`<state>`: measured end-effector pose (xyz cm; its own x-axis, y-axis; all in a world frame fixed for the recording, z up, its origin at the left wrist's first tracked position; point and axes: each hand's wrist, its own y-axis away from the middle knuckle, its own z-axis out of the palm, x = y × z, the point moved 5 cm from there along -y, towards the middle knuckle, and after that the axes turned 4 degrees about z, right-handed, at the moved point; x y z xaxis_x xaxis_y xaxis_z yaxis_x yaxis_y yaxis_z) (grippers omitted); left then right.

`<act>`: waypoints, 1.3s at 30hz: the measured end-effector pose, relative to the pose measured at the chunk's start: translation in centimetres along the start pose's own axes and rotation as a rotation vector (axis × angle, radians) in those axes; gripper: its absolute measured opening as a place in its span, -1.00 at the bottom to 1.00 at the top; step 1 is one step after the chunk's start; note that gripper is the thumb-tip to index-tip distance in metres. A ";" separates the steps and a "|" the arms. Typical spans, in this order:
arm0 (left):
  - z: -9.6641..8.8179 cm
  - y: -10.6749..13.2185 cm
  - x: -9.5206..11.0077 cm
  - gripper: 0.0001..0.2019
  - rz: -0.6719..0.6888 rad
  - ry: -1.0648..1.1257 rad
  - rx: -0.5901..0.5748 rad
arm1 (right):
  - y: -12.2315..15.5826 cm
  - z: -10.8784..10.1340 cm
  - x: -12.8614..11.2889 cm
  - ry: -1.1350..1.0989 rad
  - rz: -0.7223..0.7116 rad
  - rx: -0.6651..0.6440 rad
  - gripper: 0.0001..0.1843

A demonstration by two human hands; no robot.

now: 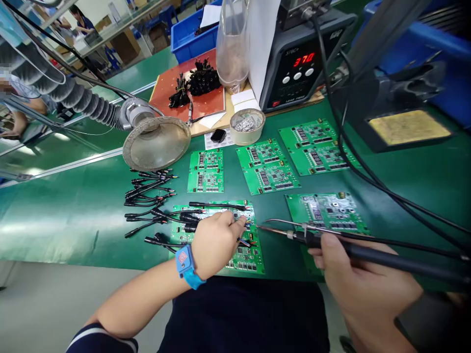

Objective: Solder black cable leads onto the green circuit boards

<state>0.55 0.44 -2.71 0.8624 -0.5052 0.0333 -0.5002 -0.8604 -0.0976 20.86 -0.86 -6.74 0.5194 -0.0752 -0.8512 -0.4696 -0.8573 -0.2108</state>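
My left hand [216, 242], with a blue strap [186, 264] on the wrist, rests over a green circuit board [255, 260]. Its fingertips are pressed together on the wire ends of a black cable; most of that cable is hidden under the hand. Other black cables [215, 205] lie across the same board with coloured wire ends on its right part. In my right hand [362, 282] is a soldering iron [312, 239], its tip pointing left near the board's right edge. A thin curved metal tube [283, 222] runs along the iron above its tip.
Loose black cables [147, 193] lie left of the board. Further boards [206, 171] sit behind and right [327, 211]. A fume extractor hood [156, 144] hangs at left. A soldering station [305, 68], a tin of metal shavings [248, 127] and a sponge stand [408, 127] stand behind.
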 end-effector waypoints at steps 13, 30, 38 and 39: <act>0.2 0.0 0.2 -0.74 -0.019 -0.009 0.009 | -0.1 0.5 -0.5 0.009 -0.066 -0.035 -0.86; -0.1 -0.4 0.7 -0.76 -0.084 -0.015 -0.051 | -0.2 -0.1 -1.7 -0.100 -0.080 0.007 -0.89; 0.0 -0.4 0.6 -0.76 -0.090 -0.010 -0.070 | -0.5 0.4 -1.8 -0.044 -0.064 -0.023 -0.89; 0.0 -0.4 0.6 -0.76 -0.090 -0.009 -0.074 | -0.5 0.4 -1.8 -0.041 -0.077 -0.031 -0.90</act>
<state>1.29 0.46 -2.63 0.9047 -0.4250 0.0292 -0.4246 -0.9051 -0.0213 19.81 -0.09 -5.31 0.5231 0.0122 -0.8522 -0.4067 -0.8751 -0.2623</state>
